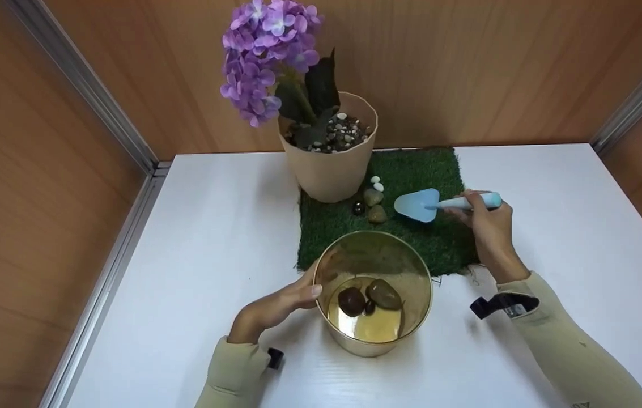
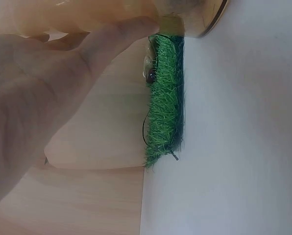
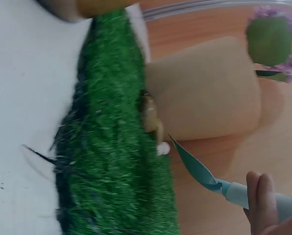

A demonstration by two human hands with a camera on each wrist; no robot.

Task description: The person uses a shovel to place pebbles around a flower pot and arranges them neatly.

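Note:
My left hand (image 1: 275,306) holds a shiny gold bucket (image 1: 374,255) by its left side, thumb near the rim and the other fingers mostly hidden behind the wall. Inside the bucket lie a dark red-brown stone (image 1: 351,301), an olive-brown stone (image 1: 384,294) and a small dark one (image 1: 369,307). Over the right part of a green turf mat (image 1: 439,243), my right hand (image 1: 492,226) grips the handle of a light-blue garden trowel (image 1: 418,205). Its blade points left, above the grass, as the right wrist view also shows.
A beige flowerpot (image 1: 329,173) with pebbles and a purple hydrangea (image 1: 267,51) stands at the mat's back left corner. Several stones (image 1: 374,196) lie beside it on the turf. Wood-grain panels (image 1: 468,68) surround the white table (image 1: 202,226) on the back and sides.

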